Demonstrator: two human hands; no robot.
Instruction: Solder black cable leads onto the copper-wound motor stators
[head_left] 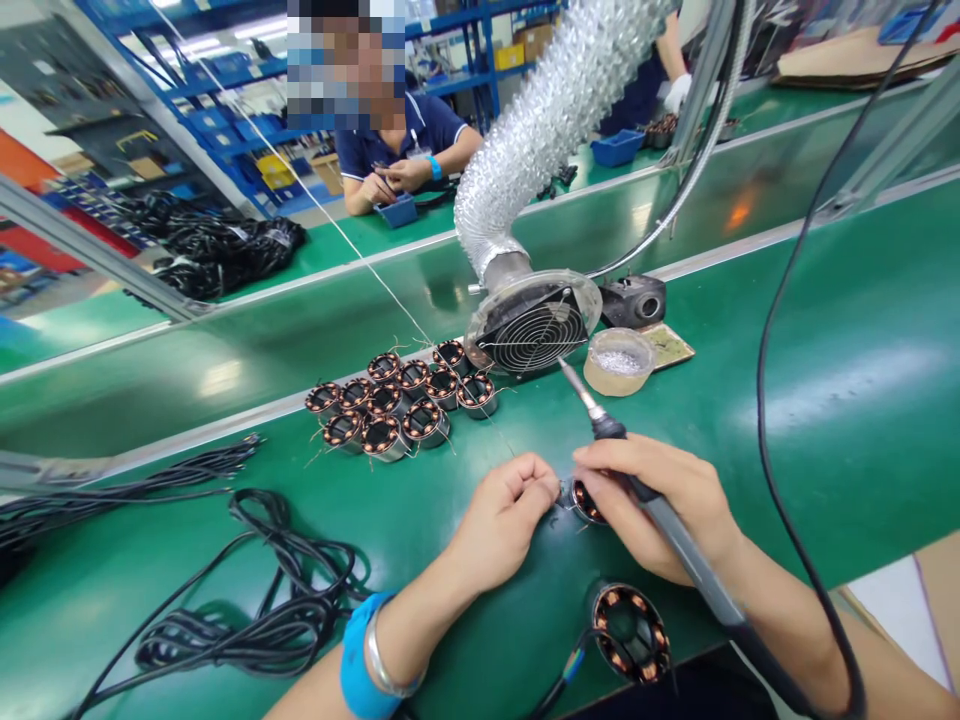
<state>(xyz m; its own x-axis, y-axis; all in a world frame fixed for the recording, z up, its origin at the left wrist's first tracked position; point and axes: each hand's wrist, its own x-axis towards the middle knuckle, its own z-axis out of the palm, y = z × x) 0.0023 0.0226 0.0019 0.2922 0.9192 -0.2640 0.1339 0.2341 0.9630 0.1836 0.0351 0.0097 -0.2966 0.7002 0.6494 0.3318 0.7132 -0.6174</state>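
On the green surface, two hands meet at one stator.
Head view: the right hand grasps the iron, its tip angled toward the fan; the left hand has its fingers pinched together just beside the stator, though what they hold cannot be told. It seems best to steady the stator first, and keep the tip, likely hot, clear of both hands.

The flat green counter is glossy, the tubular silver duct crinkled foil, the long grey soldering iron smooth plastic, the ring-shaped coil shiny copper.
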